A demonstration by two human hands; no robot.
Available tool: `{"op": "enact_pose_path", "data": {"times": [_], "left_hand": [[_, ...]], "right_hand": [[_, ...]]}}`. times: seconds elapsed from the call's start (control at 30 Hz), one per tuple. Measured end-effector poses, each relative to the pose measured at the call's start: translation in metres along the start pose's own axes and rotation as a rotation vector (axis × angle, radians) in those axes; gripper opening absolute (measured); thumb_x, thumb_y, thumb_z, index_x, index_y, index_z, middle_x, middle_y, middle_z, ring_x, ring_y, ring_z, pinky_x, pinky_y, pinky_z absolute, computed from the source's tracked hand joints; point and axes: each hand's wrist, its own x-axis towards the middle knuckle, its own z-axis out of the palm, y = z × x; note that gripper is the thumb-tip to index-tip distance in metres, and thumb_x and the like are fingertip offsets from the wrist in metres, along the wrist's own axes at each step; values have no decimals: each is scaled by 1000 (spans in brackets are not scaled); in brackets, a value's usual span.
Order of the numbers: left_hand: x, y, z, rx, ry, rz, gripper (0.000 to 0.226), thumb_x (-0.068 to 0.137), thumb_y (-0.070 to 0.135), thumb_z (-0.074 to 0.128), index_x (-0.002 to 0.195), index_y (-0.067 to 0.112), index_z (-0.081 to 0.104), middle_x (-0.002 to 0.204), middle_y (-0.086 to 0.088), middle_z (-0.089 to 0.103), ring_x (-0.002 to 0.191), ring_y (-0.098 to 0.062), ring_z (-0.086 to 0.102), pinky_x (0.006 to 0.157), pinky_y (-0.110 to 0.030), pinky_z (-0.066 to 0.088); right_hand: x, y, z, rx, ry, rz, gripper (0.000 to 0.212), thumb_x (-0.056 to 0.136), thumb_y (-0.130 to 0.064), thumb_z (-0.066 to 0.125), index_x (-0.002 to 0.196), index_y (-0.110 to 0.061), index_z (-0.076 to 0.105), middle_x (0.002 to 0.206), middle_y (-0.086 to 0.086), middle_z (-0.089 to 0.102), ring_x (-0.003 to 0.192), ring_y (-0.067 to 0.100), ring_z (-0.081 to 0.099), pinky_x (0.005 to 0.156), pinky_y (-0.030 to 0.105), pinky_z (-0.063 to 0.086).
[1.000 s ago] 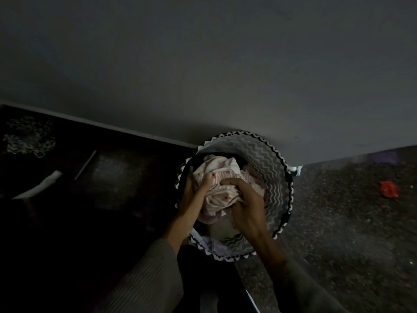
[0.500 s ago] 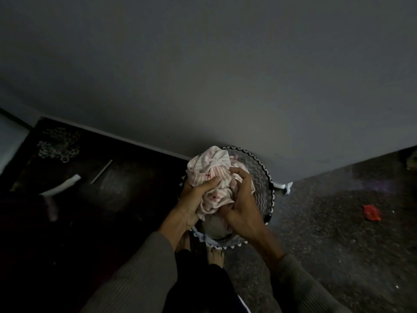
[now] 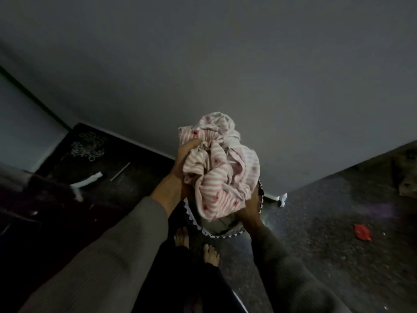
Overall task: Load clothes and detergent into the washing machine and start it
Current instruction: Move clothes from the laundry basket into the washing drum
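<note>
Holding pink striped clothes (image 3: 222, 168) above the laundry basket (image 3: 214, 234)

The left hand (image 3: 183, 159) grips the crumpled bundle at its upper left side, with the fingers curled into the fabric. The right hand (image 3: 245, 213) sits under the bundle's lower right. Its fingers are hidden, so its grip cannot be told. The zigzag-trimmed basket stands below both hands, with bare feet (image 3: 181, 237) just beside it.

Two hands: left hand (image 3: 183, 159), right hand (image 3: 249, 212). One clothes bundle (image 3: 222, 170), one basket (image 3: 216, 234), two bare feet (image 3: 211, 256), one red scrap (image 3: 362, 232) lower right.
</note>
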Motion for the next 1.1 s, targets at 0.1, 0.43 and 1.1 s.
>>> {"op": "enact_pose_path", "data": {"times": [0.1,0.43,1.1], "left_hand": [[-22,24,9,-41,-13,65,29,93,34,56,82,11,69,66,2,71,76,-13,73,62,-20,56],[-79,75,-20,285,449,460,37,78,2,78,110,15,66,102,1,71,90,-9,71,73,-24,56],[-230,138,-141,-347,617,654,51,76,30,80,122,12,67,112,-9,74,98,-26,73,69,-32,59]], "right_hand": [[0,-27,-8,253,-161,79,42,73,-41,54,112,-27,60,98,-17,61,86,-18,56,86,1,38],[-28,-178,-26,1057,-320,243,36,100,-30,45,125,-9,60,121,15,61,103,28,62,93,48,50],[-167,-376,96,396,-886,-641,32,82,8,66,104,-14,73,107,-7,73,102,3,66,90,21,48]]}}
